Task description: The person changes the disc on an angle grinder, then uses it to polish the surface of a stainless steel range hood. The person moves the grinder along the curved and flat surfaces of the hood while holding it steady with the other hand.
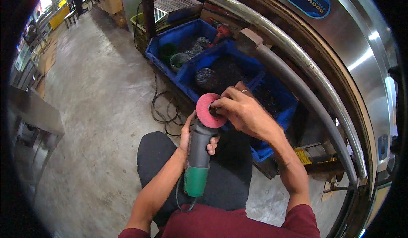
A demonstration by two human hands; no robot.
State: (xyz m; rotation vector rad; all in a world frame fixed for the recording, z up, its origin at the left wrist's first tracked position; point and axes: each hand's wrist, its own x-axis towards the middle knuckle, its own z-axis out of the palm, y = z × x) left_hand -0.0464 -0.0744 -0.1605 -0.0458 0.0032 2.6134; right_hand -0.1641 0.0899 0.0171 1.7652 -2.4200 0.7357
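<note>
An angle grinder with a dark grey body and a green rear end rests above my lap, its disc end pointing away from me. My left hand wraps round the grinder's body, with fingertips showing on its right side. A round pink disc sits on the grinder's head. At the disc's centre, the fingers of my right hand pinch a small dark round piece, partly hidden by the fingers; it looks like the disc's nut. The grinder's cord loops by my shirt.
Blue plastic bins with small parts stand ahead on a low shelf. A black cable lies coiled on the concrete floor. Curved metal bars and a steel panel flank the right. A metal stand is at left.
</note>
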